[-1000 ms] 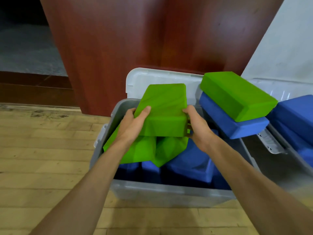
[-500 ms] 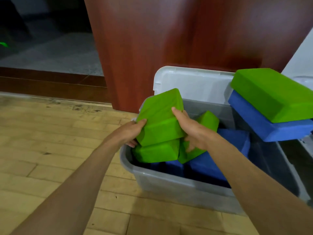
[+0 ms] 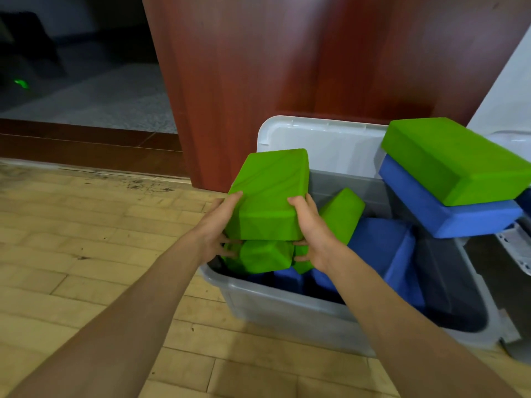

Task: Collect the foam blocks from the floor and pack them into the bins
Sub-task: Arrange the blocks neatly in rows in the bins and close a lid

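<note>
I hold a green foam block (image 3: pixel 268 193) between both hands over the left end of a grey plastic bin (image 3: pixel 287 308). My left hand (image 3: pixel 215 228) grips its left side and my right hand (image 3: pixel 311 225) grips its right side. Under it lies another green block (image 3: pixel 264 255), which my lower fingers touch. A third green block (image 3: pixel 340 215) leans tilted in the bin beside several blue blocks (image 3: pixel 382 248).
A green block (image 3: pixel 457 162) lies stacked on a blue block (image 3: pixel 448 214) at the bin's right rim. The bin's white lid (image 3: pixel 321 142) leans against a red-brown wooden panel (image 3: pixel 301 67). Wooden floor spreads to the left, with a dark doorway beyond.
The view has swung left, so the bin now sits further right. My hands shifted the held green block toward the bin's left end and levelled it over the lower green block.
</note>
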